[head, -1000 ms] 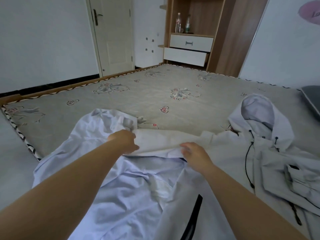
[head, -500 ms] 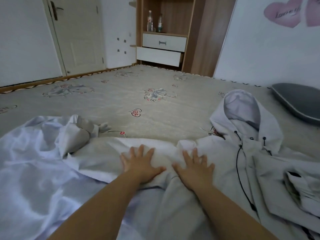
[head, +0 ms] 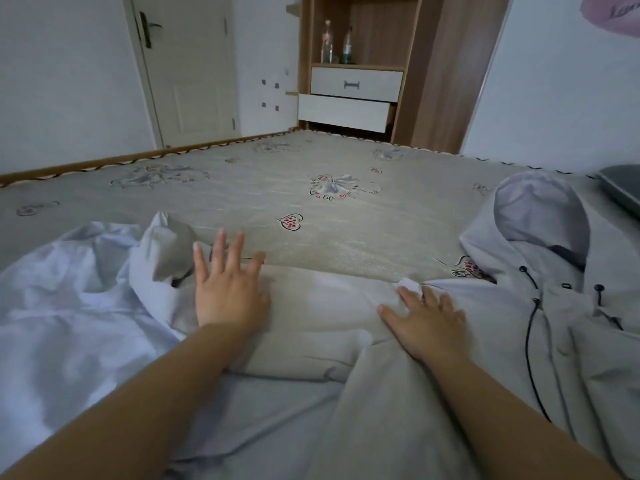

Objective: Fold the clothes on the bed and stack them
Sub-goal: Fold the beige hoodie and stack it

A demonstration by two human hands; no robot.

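Pressing a folded sleeve (head: 311, 306) flat on the bed (head: 311, 209), left hand (head: 228, 292) and right hand (head: 427, 320) lie open-fingered, gripping nothing (folding looks barely begun), with the hooded jacket (head: 540, 306) and pale blue garment (head: 69, 306) unfolded, nothing stacked

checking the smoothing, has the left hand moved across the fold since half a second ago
Yes. The left hand has slid left, away from the right hand. Judged against the heart print on the mattress, it now lies well left of it, beside the bunched sleeve.
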